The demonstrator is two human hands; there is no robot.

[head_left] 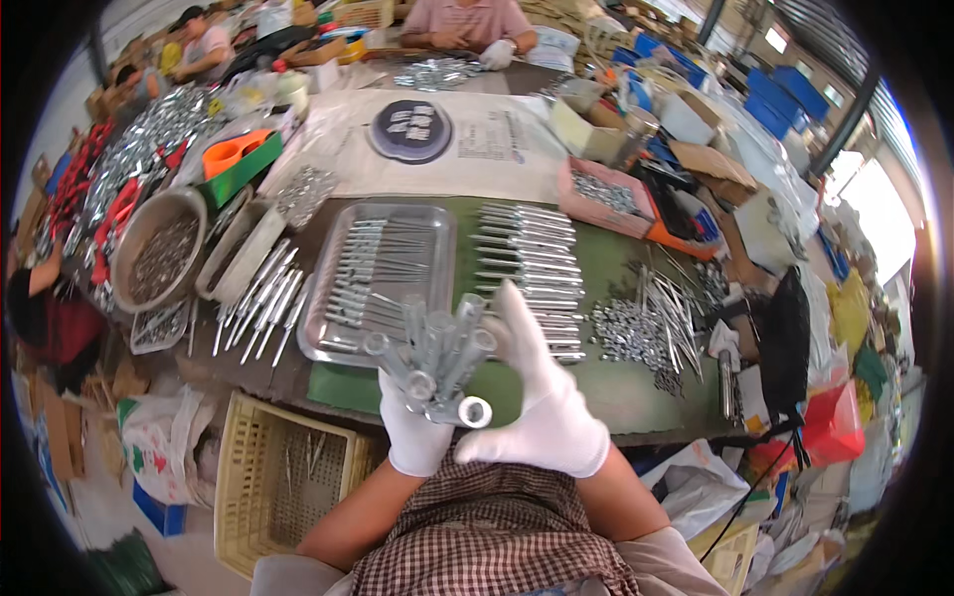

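both gloved hands, left hand and right hand, clasp a bundle of metal sleeves at 6 o'clock; likely heavy, stiff, slippery, best gripped around the middle.

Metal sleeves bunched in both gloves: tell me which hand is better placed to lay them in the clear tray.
Probably the left hand: it grips the metal sleeves from below, nearer the clear tray. The right hand merely steadies them.
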